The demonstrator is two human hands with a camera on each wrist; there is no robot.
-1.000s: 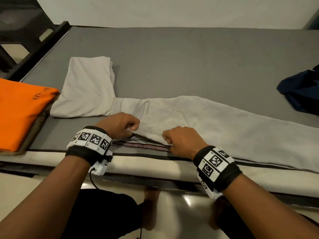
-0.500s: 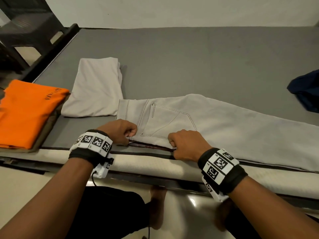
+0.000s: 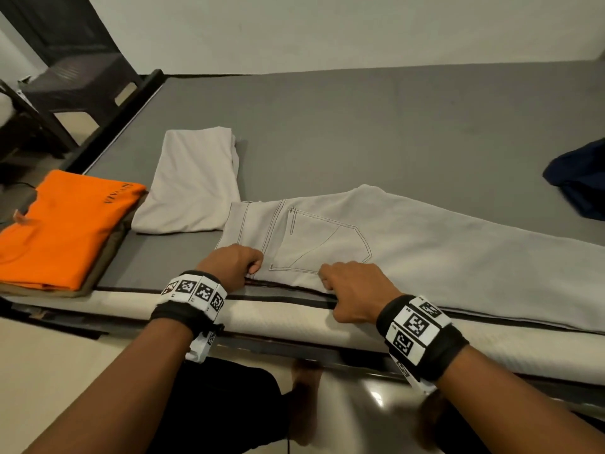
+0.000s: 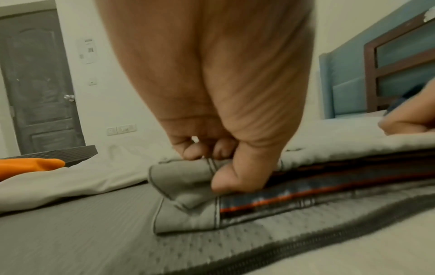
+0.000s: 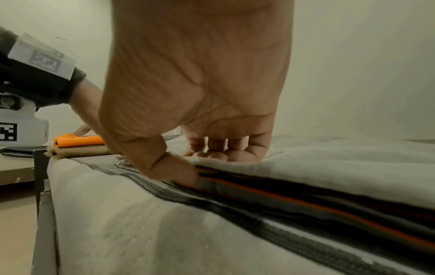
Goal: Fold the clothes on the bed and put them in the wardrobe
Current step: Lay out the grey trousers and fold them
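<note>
**Trousers dragged nearer bed edge**

Both fists have pulled the beige trousers [image 3: 409,244] toward 6 o'clock since earlier. Left hand [image 3: 234,265] and right hand [image 3: 355,290] pinch their near hem, fingers curled. One soft twill pair, stitched pocket up, on the grey bed [image 3: 376,126]. At 9 o'clock: one folded beige garment [image 3: 193,185], one orange shirt [image 3: 62,224].
</note>
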